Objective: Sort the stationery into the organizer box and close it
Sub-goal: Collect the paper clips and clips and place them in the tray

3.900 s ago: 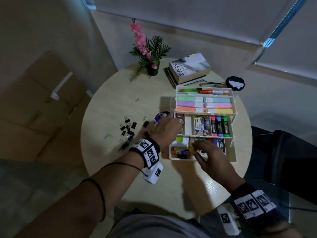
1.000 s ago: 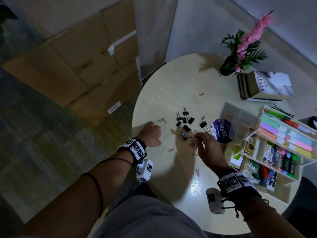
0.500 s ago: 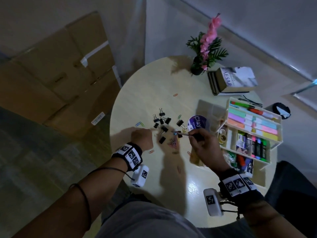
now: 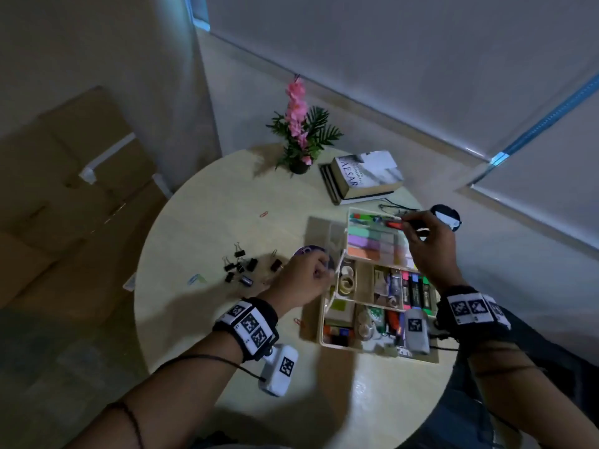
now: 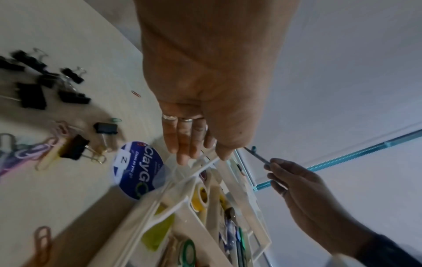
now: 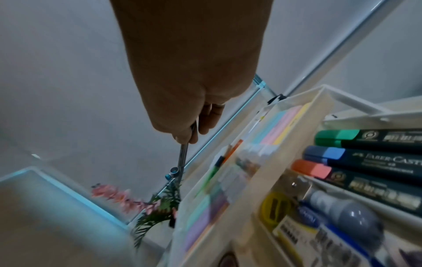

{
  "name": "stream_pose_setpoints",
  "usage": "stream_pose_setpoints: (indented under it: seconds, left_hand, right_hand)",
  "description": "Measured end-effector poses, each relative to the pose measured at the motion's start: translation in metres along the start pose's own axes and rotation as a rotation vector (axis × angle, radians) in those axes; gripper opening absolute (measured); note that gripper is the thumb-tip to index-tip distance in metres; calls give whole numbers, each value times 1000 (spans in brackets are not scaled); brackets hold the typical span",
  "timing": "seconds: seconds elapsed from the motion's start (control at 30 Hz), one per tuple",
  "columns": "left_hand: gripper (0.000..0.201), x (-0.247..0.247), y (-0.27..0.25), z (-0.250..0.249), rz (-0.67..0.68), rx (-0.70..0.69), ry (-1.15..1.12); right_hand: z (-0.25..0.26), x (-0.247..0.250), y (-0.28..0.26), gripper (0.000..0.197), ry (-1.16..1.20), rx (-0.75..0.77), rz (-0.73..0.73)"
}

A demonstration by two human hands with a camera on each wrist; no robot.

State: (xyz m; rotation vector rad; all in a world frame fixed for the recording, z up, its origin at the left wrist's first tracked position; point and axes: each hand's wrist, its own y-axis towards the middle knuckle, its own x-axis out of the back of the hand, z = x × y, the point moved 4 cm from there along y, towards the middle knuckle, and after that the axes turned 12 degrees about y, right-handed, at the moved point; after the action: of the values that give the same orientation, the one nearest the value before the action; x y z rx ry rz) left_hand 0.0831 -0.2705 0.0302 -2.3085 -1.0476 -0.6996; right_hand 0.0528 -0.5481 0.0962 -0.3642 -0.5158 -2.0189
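Observation:
The white tiered organizer box (image 4: 321, 322) stands open at the table's right, its trays full of pastel sticky notes (image 4: 372, 244), markers (image 4: 416, 291) and tape rolls. My right hand (image 4: 409, 223) hovers over the far top tray, pinching a thin metal tool with a blue fitting (image 6: 182, 162). My left hand (image 4: 319, 274) is at the box's left rim (image 5: 160, 196), fingers fairly straight and holding nothing. A purple clay tub (image 5: 137, 168) lies just beside it. Black binder clips (image 4: 240, 265) and coloured paper clips (image 4: 196, 279) lie loose on the table to the left.
A potted pink flower (image 4: 299, 166) and stacked books (image 4: 363, 179) stand at the table's far side. A black round object (image 4: 445, 218) sits behind the box. Cardboard boxes (image 4: 81, 196) lean against the wall on the left.
My right hand lifted the thin tool from among the clips and carried it right, over the box's top tray. My left hand moved from the table by the clips to the box's left rim.

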Motion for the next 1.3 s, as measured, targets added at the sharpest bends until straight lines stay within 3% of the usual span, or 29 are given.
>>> stream_pose_setpoints:
  seconds: [0.23, 0.53, 0.63, 0.77, 0.93, 1.07, 1.17, 1.3]
  left_hand:
    - [22, -23, 18, -17, -10, -19, 28]
    - [19, -31, 14, -7, 65, -14, 115]
    - [10, -32, 10, 2, 63, -54, 114]
    - [17, -25, 1, 16, 35, -38, 123]
    - [16, -1, -19, 63, -51, 9, 116]
    - [18, 23, -40, 125, -119, 69, 194]
    - [23, 44, -56, 172, -226, 110, 341]
    - [40, 68, -68, 222, -243, 203, 475]
  right_hand:
    - [-39, -17, 26, 14, 37, -72, 187]
    - [-50, -30, 31, 13, 56, -86, 177]
    - [-49, -35, 31, 19, -2, -45, 173]
    - [-49, -41, 29, 19, -145, 37, 185]
    - [-50, -48, 21, 14, -324, 98, 166]
    - [-14, -67, 8, 23, -268, 184, 151]
    - [29, -113, -14, 20, -207, 282, 270]
    - [48, -192, -42, 23, -256, 173, 530]
